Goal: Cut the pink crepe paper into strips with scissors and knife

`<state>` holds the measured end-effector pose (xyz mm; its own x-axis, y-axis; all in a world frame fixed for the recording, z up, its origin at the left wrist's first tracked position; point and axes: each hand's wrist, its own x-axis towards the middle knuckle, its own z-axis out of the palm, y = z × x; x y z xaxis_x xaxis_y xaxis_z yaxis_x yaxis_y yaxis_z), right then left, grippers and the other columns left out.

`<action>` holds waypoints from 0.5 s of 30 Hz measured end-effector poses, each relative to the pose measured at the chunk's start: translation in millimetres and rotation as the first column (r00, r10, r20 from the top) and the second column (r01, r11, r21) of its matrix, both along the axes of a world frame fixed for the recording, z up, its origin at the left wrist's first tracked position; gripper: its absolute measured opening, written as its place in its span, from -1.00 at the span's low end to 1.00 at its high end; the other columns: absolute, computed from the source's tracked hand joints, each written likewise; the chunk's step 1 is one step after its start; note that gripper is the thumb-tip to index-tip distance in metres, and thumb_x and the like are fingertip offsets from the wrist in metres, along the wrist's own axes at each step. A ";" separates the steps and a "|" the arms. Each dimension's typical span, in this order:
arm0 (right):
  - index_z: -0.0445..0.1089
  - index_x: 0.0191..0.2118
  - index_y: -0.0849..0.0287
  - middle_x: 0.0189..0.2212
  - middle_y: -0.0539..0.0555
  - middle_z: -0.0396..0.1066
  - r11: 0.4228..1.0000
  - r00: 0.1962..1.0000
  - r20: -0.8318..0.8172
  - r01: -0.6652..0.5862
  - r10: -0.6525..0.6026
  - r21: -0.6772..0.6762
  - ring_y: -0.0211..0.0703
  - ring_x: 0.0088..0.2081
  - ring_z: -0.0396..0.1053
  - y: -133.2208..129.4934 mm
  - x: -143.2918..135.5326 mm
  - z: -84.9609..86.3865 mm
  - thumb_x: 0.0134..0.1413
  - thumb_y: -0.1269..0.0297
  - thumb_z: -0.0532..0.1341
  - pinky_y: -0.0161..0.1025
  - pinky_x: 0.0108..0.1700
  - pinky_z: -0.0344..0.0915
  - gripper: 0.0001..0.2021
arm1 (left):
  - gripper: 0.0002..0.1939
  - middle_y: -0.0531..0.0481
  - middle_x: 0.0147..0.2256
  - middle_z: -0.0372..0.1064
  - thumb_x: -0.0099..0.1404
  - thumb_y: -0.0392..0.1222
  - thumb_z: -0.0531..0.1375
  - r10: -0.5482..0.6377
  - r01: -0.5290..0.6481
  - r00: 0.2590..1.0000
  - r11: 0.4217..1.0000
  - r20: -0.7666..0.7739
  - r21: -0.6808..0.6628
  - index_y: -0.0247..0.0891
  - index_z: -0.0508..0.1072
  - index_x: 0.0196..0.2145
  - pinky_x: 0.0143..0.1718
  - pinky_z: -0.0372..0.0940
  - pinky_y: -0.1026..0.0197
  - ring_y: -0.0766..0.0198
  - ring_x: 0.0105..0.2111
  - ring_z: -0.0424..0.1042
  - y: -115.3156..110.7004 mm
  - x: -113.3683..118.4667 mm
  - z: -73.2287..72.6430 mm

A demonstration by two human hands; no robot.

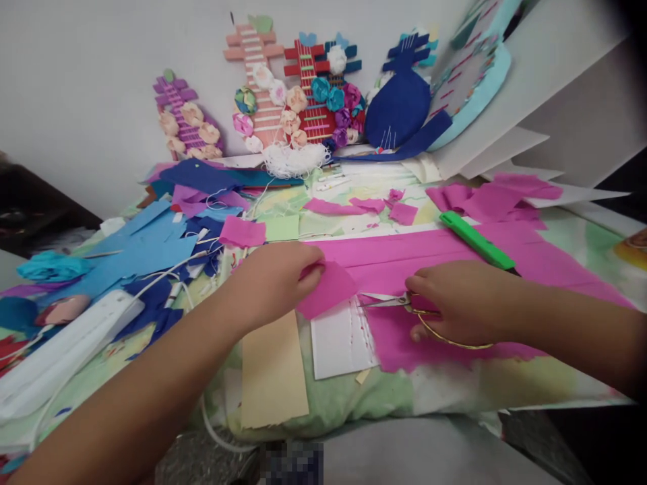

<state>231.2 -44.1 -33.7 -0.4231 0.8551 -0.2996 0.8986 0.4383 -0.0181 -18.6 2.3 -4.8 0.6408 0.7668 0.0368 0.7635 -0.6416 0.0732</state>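
While a large, thin, bright pink paper-like sheet (387, 252) lies spread over a surface (364, 404) covered in pale green patterned cloth, the person's bare left hand (283, 273) pinches a bright pink flap (328, 289) at the sheet's left end; whether that flap is joined to the sheet cannot be told. Just right of the flap, over the sheet, the bare right hand (455, 300) grips small scissors (387, 300) with silver blades and gold-coloured looped handles, the blades parted and pointing left. A bright green plastic box cutter (478, 241) lies on the sheet's far right part. At the sheet's left end shows a flat white board (328, 350) with thin reddish marks; left of the sheet, nearer the person, lies a tan rectangular card (275, 377). Further left of the sheet are overlapping light blue pieces (151, 236) and a long white power strip (75, 350). Beyond the sheet stands a row of colourful stringed-instrument models (402, 111), several decorated with paper flowers (296, 99).
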 end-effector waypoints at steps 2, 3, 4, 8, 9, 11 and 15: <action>0.33 -0.46 0.14 -0.52 0.10 0.32 1.000 0.999 0.037 -0.008 0.008 0.004 -0.15 -0.54 0.18 0.3 -5.9 1.3 -0.16 -0.07 0.08 -0.28 -0.57 -0.10 -0.65 | -0.77 0.02 -0.48 0.33 0.18 -0.18 -0.05 0.001 -0.001 1.000 1.000 -0.005 0.004 -0.23 0.38 -0.42 -0.52 0.04 0.30 0.28 -0.48 0.28 -1.1 -0.8 2.0; 0.34 -0.46 0.15 -0.51 0.10 0.32 1.000 0.998 0.062 -0.010 0.010 -0.002 -0.15 -0.53 0.19 1.2 -8.9 2.3 -0.15 -0.05 0.08 -0.28 -0.56 -0.10 -0.66 | -0.77 0.02 -0.49 0.33 0.18 -0.18 -0.05 0.002 -0.002 1.000 1.000 -0.008 0.006 -0.23 0.38 -0.43 -0.53 0.03 0.30 0.28 -0.48 0.28 -1.3 -1.3 2.8; 0.35 -0.46 0.16 -0.51 0.11 0.33 1.000 0.996 0.088 -0.011 0.012 -0.011 -0.14 -0.52 0.20 2.5 -11.5 3.4 -0.14 -0.02 0.08 -0.27 -0.55 -0.09 -0.68 | -0.77 0.02 -0.50 0.32 0.18 -0.17 -0.05 0.003 -0.003 1.000 1.000 -0.011 0.012 -0.23 0.38 -0.44 -0.54 0.02 0.30 0.29 -0.49 0.27 -1.3 -2.0 3.4; 0.37 -0.47 0.19 -0.51 0.13 0.34 0.998 0.984 0.174 -0.033 0.041 -0.046 -0.18 -0.54 0.21 9.5 -15.8 8.0 -0.10 0.17 0.07 -0.27 -0.53 -0.07 -0.78 | -0.77 0.02 -0.51 0.33 0.18 -0.17 -0.05 0.011 -0.011 1.000 1.000 -0.012 0.027 -0.24 0.37 -0.45 -0.55 0.00 0.30 0.29 -0.51 0.27 0.0 -5.7 3.2; 0.37 -0.46 0.19 -0.52 0.12 0.34 0.998 0.981 0.189 -0.035 0.044 -0.047 -0.19 -0.55 0.21 10.9 -14.9 9.0 -0.10 0.21 0.06 -0.27 -0.54 -0.07 -0.80 | -0.77 0.02 -0.50 0.33 0.18 -0.18 -0.05 0.012 -0.011 1.000 1.000 -0.010 0.027 -0.24 0.37 -0.44 -0.56 0.00 0.30 0.29 -0.51 0.27 0.5 -6.6 2.7; 0.36 -0.43 0.18 -0.53 0.10 0.34 0.998 0.976 0.211 -0.036 0.044 -0.041 -0.21 -0.57 0.20 12.4 -10.7 11.5 -0.11 0.26 0.06 -0.28 -0.55 -0.08 -0.83 | -0.77 0.02 -0.49 0.34 0.19 -0.18 -0.05 0.008 -0.008 1.000 1.000 -0.003 0.024 -0.24 0.38 -0.43 -0.56 0.00 0.30 0.29 -0.50 0.28 1.3 -8.3 1.5; 0.34 -0.40 0.13 -0.53 0.09 0.32 1.000 0.977 0.214 -0.020 0.015 0.021 -0.19 -0.57 0.19 11.4 1.3 18.0 -0.15 0.21 0.08 -0.29 -0.56 -0.09 -0.82 | -0.76 0.03 -0.50 0.34 0.19 -0.17 -0.05 -0.003 0.003 1.000 1.000 0.006 0.020 -0.24 0.38 -0.43 -0.55 0.02 0.30 0.30 -0.51 0.28 0.5 -10.8 -0.2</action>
<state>232.5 -32.8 -15.7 -0.3663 0.8559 -0.3651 0.8731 0.4518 0.1833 -29.4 2.7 -4.9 0.6431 0.7637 0.0555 0.7610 -0.6455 0.0652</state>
